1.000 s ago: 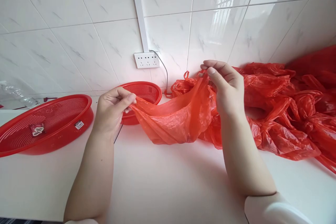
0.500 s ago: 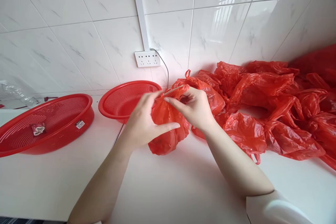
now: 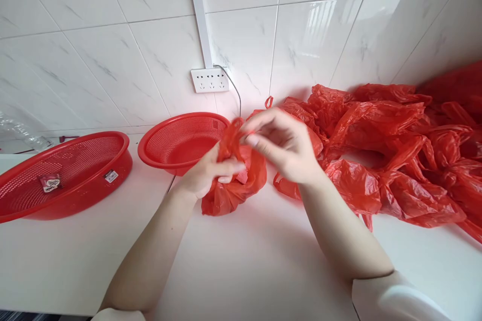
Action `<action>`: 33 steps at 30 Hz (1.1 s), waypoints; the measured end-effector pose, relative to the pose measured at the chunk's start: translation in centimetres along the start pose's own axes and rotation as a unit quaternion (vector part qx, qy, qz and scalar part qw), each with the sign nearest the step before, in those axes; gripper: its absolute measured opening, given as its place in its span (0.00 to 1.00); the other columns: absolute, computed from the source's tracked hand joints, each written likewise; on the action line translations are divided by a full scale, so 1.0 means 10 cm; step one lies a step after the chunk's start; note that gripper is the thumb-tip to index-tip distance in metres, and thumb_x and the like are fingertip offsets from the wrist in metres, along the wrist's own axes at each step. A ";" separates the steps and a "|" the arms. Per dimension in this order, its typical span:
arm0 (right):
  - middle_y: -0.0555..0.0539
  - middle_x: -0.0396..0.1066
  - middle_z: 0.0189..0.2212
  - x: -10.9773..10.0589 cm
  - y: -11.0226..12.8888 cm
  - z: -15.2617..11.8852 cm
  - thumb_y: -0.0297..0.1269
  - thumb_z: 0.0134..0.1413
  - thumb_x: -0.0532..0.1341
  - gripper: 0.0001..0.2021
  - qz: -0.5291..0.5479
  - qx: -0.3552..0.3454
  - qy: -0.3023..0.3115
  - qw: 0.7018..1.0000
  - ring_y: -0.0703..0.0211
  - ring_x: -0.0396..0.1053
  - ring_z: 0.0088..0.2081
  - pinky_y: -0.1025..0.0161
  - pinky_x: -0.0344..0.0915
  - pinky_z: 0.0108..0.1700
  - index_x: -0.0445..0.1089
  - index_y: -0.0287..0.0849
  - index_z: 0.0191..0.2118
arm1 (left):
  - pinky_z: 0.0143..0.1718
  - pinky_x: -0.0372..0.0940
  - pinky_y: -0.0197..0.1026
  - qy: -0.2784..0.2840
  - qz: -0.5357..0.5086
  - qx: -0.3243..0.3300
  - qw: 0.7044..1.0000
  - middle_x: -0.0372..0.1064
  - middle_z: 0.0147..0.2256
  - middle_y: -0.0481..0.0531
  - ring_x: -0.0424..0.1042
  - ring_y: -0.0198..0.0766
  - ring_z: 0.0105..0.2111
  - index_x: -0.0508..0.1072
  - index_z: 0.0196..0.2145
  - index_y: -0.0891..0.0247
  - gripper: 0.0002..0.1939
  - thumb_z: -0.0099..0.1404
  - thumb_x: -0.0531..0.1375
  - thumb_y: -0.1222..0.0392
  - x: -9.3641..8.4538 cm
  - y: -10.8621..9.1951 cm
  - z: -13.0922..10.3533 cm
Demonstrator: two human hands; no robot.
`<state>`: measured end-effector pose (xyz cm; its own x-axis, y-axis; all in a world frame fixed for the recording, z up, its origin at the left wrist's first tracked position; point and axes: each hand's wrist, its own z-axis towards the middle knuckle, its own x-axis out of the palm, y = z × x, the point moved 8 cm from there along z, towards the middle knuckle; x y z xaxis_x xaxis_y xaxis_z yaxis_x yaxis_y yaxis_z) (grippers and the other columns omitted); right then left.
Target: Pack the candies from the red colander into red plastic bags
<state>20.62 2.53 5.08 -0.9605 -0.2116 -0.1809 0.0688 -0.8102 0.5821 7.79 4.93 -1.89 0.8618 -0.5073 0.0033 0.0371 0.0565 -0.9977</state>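
A red plastic bag with something inside rests on the white table in front of me, its contents hidden apart from a pinkish-red patch in the opening. My left hand is closed around the bag's left side, and its gathered top rises above that hand. The fingertips of my right hand are pinched together at the top right of the bag, with a bit of red plastic between them. Behind it stands a red colander.
Many red plastic bags lie heaped at right against the tiled wall. A larger red colander on the left holds a small packet. A clear bottle lies behind it. A power socket with a cable is on the wall.
My left hand has closed around the side of the bag. The bag's top has opened and tilted, showing the pinkish-red patch. My right hand has risen slightly, still pinching.
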 end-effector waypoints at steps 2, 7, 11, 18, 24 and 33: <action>0.47 0.74 0.38 0.31 0.15 -0.04 0.35 0.64 0.55 0.07 -0.008 -0.045 0.129 0.991 0.59 0.72 0.41 0.59 0.70 0.46 0.71 0.44 0.40 | 0.32 0.69 0.36 0.058 0.149 0.016 0.987 0.69 0.32 0.48 0.71 0.36 0.35 0.74 0.39 0.58 0.13 0.55 0.68 0.62 0.18 0.00 -0.06; 0.45 0.73 0.46 0.43 0.09 -0.05 0.36 0.65 0.55 0.09 -0.087 -0.035 0.171 0.981 0.56 0.69 0.48 0.56 0.66 0.53 0.69 0.44 0.47 | 0.31 0.69 0.38 0.022 0.198 0.004 0.980 0.73 0.31 0.49 0.73 0.38 0.36 0.75 0.40 0.57 0.10 0.67 0.57 0.52 0.23 -0.01 -0.14; 0.45 0.73 0.42 0.17 -0.23 -0.03 0.39 0.64 0.55 0.10 -0.120 0.098 0.106 0.982 0.55 0.71 0.42 0.59 0.68 0.44 0.69 0.43 0.45 | 0.17 0.60 0.36 0.012 0.093 -0.073 0.993 0.59 0.12 0.44 0.60 0.32 0.12 0.75 0.36 0.64 0.26 0.71 0.47 0.42 0.15 0.07 -0.15; 0.48 0.71 0.33 -0.02 -0.16 -0.03 0.34 0.60 0.58 0.04 -0.114 0.075 0.084 0.987 0.60 0.69 0.35 0.63 0.66 0.38 0.67 0.43 0.41 | 0.20 0.59 0.30 -0.076 -0.089 -0.078 0.990 0.73 0.22 0.52 0.57 0.23 0.12 0.77 0.41 0.67 0.22 0.69 0.53 0.46 -0.18 0.15 0.00; 0.53 0.71 0.29 0.40 -0.19 -0.24 0.25 0.54 0.58 0.06 -0.115 0.085 0.351 0.925 0.67 0.64 0.25 0.67 0.61 0.28 0.69 0.43 0.32 | 0.23 0.62 0.30 -0.120 -0.131 -0.027 0.984 0.68 0.21 0.47 0.65 0.27 0.18 0.76 0.41 0.64 0.14 0.69 0.56 0.53 -0.25 0.12 0.05; 0.46 0.72 0.47 0.16 -0.51 -0.06 0.46 0.62 0.57 0.13 0.026 0.166 0.081 0.982 0.58 0.71 0.47 0.59 0.67 0.50 0.69 0.45 0.46 | 0.27 0.61 0.38 -0.132 0.500 0.149 0.843 0.67 0.24 0.48 0.69 0.37 0.24 0.72 0.33 0.58 0.11 0.69 0.53 0.54 -0.12 -0.31 -0.17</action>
<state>18.88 5.98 1.33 -0.9005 -0.3546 -0.2516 -0.0005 -0.5779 0.8161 5.78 3.88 1.11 0.6190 0.1293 -0.7746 -0.6831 0.5752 -0.4499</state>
